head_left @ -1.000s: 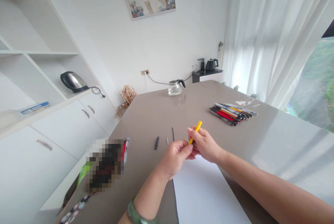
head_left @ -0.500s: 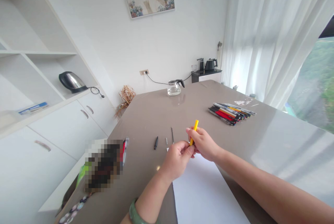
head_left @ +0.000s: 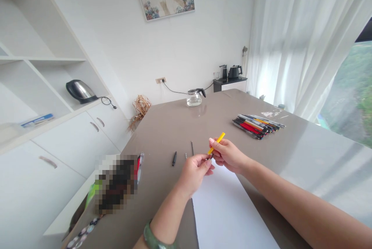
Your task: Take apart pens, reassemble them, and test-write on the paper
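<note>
A yellow pen barrel point(head_left: 218, 141) is pinched between the thumb and fingers of my right hand point(head_left: 228, 155), tilted with its upper end to the right. Just to the left, my left hand point(head_left: 195, 171) has its thumb and fingertips closed on a small black pen part point(head_left: 210, 157), close under the barrel's lower end. Whether part and barrel touch, I cannot tell. Beyond my left hand lie a black pen tip section point(head_left: 174, 158), a small spring point(head_left: 186, 156) and a thin dark refill point(head_left: 192, 147). White paper point(head_left: 229, 206) lies under both hands.
Many-coloured pens point(head_left: 257, 126) lie in a pile on the table point(head_left: 162, 133), with white scraps point(head_left: 269, 114) behind them. A glass pot point(head_left: 194, 98) stands at the far edge. At the left are a blurred-out item point(head_left: 117, 185) and a bead string point(head_left: 83, 234).
My right hand has shifted slightly right and tilted the yellow barrel further over. My left hand has drawn a little away, and the dark part between the hands now shows.
</note>
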Motion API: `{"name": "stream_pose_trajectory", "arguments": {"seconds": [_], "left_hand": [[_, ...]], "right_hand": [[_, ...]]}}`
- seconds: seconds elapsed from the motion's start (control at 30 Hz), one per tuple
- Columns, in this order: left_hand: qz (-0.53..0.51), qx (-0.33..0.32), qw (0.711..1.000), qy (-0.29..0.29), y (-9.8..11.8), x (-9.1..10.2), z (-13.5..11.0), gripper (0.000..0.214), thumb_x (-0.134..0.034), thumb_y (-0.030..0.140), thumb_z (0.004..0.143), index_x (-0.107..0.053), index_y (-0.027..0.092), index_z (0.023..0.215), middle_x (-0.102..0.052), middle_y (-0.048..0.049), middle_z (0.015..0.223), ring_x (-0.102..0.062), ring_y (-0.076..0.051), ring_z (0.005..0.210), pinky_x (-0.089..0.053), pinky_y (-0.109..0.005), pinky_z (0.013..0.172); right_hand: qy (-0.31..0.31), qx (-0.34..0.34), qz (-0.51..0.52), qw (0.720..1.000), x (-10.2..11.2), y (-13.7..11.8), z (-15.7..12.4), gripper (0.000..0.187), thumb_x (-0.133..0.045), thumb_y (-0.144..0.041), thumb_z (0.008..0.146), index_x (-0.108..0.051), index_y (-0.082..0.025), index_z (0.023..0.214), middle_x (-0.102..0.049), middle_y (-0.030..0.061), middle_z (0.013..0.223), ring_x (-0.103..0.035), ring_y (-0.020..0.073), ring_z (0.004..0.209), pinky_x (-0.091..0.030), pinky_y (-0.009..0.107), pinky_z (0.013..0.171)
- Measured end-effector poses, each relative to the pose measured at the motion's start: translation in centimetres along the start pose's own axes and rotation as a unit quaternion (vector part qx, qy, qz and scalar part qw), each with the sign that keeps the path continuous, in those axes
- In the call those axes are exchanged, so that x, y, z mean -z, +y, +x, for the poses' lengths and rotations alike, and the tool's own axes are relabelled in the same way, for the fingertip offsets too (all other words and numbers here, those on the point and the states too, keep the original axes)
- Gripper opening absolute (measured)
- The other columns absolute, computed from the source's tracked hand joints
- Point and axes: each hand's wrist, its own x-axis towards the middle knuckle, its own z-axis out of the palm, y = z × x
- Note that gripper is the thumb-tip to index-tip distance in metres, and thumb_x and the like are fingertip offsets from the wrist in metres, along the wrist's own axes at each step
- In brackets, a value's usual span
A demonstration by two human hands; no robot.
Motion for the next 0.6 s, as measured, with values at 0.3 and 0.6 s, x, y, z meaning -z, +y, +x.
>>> {"name": "stream_pose_trajectory", "arguments": {"seconds": [0.3,0.6], "left_hand": [[-0.016,0.037,0.998,-0.039,0.2,0.1,-0.3,0.032,-0.052,0.033,0.073,-0.053,0.015,0.1,-0.057,-0.0059,0.077,-0.054,-0.012,0.067,-0.045,-0.031,0.068],[0.002,0.047,0.999,-0.021,0.1,0.3,-0.1,0.028,-0.052,0.036,0.073,-0.057,0.013,0.088,-0.058,-0.0062,0.075,-0.054,-0.012,0.063,-0.045,-0.031,0.066]], "right_hand": [[0.011,0.053,-0.207,0.977,0.5,-0.1,0.0,0.03,-0.051,-0.045,0.07,-0.045,-0.016,0.07,-0.043,-0.0036,0.054,-0.031,0.0038,0.04,-0.023,0.018,0.037],[-0.065,0.053,-0.161,0.983,1.0,-1.0,-0.3,0.028,-0.049,-0.042,0.074,-0.052,-0.014,0.079,-0.044,-0.0022,0.058,-0.038,0.0064,0.048,-0.035,0.021,0.046]]}}
